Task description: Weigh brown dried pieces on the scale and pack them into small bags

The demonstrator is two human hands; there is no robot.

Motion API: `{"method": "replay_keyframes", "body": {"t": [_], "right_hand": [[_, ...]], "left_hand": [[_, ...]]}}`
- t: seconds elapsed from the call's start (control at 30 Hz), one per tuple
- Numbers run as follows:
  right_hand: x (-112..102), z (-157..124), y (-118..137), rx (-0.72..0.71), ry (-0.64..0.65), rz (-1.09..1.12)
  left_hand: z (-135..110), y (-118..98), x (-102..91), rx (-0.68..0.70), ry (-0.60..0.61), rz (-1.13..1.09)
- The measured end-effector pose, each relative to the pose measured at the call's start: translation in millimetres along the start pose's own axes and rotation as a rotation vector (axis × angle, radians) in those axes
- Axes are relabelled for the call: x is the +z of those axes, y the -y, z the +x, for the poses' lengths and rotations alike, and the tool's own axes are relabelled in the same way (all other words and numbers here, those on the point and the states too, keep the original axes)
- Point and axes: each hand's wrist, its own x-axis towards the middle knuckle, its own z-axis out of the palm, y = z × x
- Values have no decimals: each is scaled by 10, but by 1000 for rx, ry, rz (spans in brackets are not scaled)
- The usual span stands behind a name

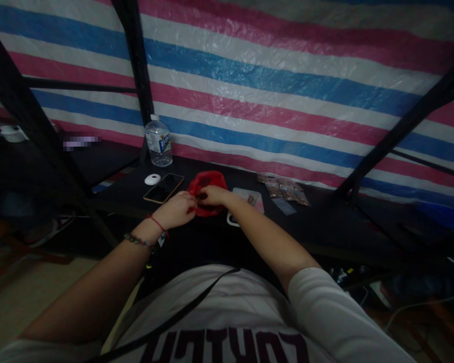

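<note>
As the crumpled, open-mouthed red plastic bag (211,210) sits on the black tabletop (333,219), left hand (179,206) looks pinched on its left rim; right hand (213,194) has fingers inside, grip hidden, can't tell. Slack left pinch could let the rim fold or bag tip, spilling any contents toward the flat white device (260,203) just right; clear brown-filled plastic packets (283,189) lie beyond.

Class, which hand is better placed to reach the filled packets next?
Probably the right hand: both hands are at the red bag, but it lies nearer the packets than the left hand.
</note>
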Motion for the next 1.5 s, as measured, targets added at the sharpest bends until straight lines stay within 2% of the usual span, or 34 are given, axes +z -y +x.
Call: {"method": "replay_keyframes", "body": {"t": [0.13,0.4,0.7,0.9,1.13,1.27,1.33,1.5], "right_hand": [[62,74,81,27,15,-58],[113,131,-46,-16,-31,-82],[58,141,-35,11,-22,-89],[-33,73,-126,-21,-58,19],[-43,24,-196,47,-75,73],[-73,4,-211,-67,-88,113],[-153,-38,-213,-112,-142,122],[-480,-368,-312,4,-372,76]], "left_hand": [[11,27,35,-4,7,16],[20,-26,25,-13,-16,27],[45,-46,97,-34,-3,29],[67,-34,131,-94,-85,35],[106,-48,256,-132,-153,-9],[93,-144,175,-130,-159,-9],[80,-217,87,-144,-168,-3],[112,-305,-159,-213,-228,43]]}}
